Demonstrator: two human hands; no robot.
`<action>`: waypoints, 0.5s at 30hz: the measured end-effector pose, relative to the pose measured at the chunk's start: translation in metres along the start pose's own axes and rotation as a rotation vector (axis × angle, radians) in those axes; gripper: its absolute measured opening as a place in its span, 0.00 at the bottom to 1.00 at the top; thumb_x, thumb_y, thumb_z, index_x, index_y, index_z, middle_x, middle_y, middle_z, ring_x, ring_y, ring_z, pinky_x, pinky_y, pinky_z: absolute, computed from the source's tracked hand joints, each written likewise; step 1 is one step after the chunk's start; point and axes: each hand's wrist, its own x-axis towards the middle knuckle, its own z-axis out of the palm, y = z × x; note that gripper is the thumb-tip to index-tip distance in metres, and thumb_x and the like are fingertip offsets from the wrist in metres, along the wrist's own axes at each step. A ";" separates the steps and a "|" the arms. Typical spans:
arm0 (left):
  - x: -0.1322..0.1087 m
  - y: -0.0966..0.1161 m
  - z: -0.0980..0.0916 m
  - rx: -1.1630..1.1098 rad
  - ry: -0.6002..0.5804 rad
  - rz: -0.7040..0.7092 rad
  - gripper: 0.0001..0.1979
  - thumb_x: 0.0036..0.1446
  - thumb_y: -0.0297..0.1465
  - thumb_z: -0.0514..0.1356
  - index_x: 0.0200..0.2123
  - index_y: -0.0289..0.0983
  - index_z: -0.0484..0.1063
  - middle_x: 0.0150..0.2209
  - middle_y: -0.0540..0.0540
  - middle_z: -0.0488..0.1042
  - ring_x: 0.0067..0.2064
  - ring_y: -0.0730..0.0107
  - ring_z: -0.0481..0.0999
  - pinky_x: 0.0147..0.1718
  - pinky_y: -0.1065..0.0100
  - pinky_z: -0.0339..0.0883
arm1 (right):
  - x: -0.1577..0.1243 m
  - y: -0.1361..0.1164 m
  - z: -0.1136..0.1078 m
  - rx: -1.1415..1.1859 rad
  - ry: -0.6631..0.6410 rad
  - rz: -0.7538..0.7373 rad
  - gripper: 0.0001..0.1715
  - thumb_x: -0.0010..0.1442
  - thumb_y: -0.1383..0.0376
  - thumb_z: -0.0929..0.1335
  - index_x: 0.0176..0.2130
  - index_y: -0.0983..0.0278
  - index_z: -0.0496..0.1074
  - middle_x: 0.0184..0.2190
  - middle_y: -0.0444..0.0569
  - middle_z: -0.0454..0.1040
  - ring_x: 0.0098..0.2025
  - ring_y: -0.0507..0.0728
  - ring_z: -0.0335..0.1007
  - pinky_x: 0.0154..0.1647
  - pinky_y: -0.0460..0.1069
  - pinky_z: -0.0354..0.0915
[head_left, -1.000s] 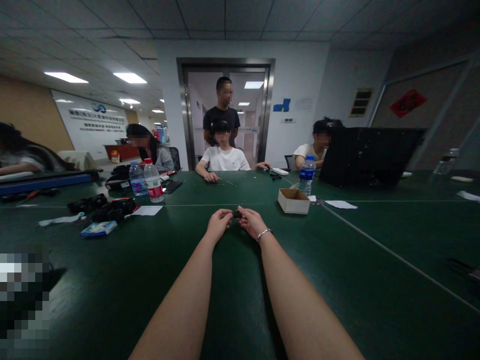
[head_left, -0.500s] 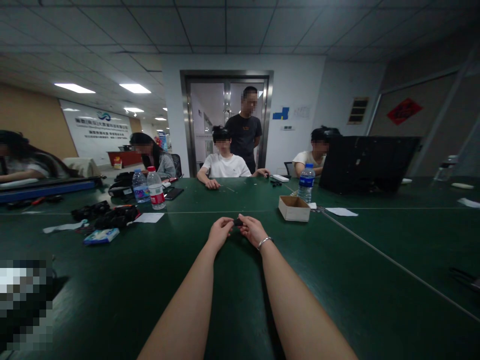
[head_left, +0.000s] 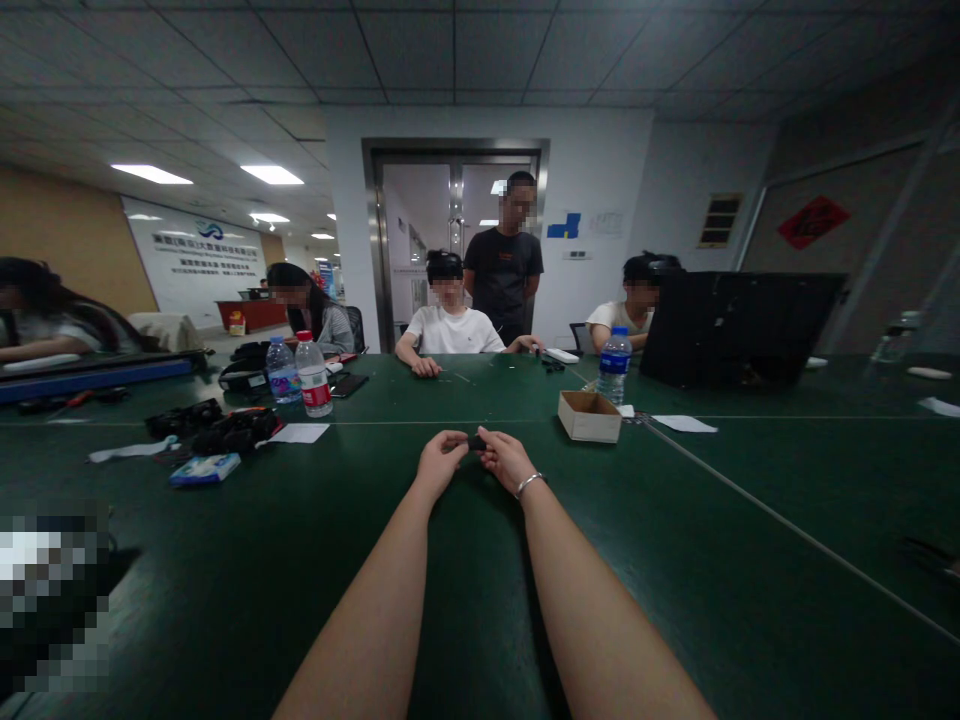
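Between my two hands is a small black object (head_left: 475, 443), too small and too covered by fingers for its kind to show. My left hand (head_left: 441, 464) pinches its left end with thumb and fingers. On the other end, my right hand (head_left: 507, 460) grips with the fingertips; a silver bangle circles that wrist. Both hands are low over the green table (head_left: 480, 580), close together in the middle of the view. An open cardboard box (head_left: 589, 418) stands to the right, apart from my right hand.
Bottles (head_left: 313, 378) and tangled black gear (head_left: 225, 432) lie to the left, near a blue-and-white packet (head_left: 205, 470). Behind the box stands a blue-labelled bottle (head_left: 614, 362), with a large black monitor (head_left: 739, 328) farther right. Several people are across the table, one standing.
The standing person across the table has moved slightly to the right. My hands stay in nearly the same place, still on the small black object.
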 end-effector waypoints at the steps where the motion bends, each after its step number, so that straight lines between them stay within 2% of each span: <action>1: 0.000 0.001 0.000 -0.009 0.007 0.001 0.12 0.47 0.30 0.60 0.37 0.34 0.72 0.37 0.41 0.73 0.36 0.68 0.71 0.25 0.74 0.63 | 0.000 0.000 0.000 0.000 0.002 0.001 0.16 0.48 0.60 0.74 0.25 0.68 0.67 0.17 0.45 0.67 0.16 0.46 0.60 0.13 0.39 0.56; 5: 0.000 0.001 -0.001 -0.051 0.024 -0.014 0.13 0.45 0.31 0.62 0.37 0.34 0.72 0.37 0.42 0.73 0.36 0.68 0.71 0.26 0.75 0.63 | -0.001 0.000 0.001 -0.013 -0.010 0.006 0.15 0.49 0.61 0.74 0.26 0.68 0.68 0.18 0.46 0.67 0.16 0.47 0.62 0.14 0.39 0.57; 10: 0.005 -0.005 -0.003 -0.093 0.043 -0.056 0.13 0.47 0.35 0.61 0.37 0.35 0.72 0.34 0.44 0.72 0.29 0.75 0.69 0.24 0.75 0.62 | -0.001 -0.001 0.001 -0.021 -0.045 0.015 0.14 0.47 0.63 0.74 0.28 0.69 0.69 0.21 0.48 0.70 0.18 0.47 0.64 0.15 0.39 0.59; 15: 0.008 -0.012 -0.003 -0.036 0.054 -0.069 0.13 0.50 0.38 0.58 0.35 0.35 0.71 0.31 0.46 0.71 0.26 0.76 0.68 0.23 0.75 0.62 | 0.001 0.002 0.000 -0.037 -0.065 0.010 0.11 0.45 0.69 0.74 0.30 0.70 0.71 0.22 0.47 0.71 0.19 0.47 0.65 0.16 0.39 0.61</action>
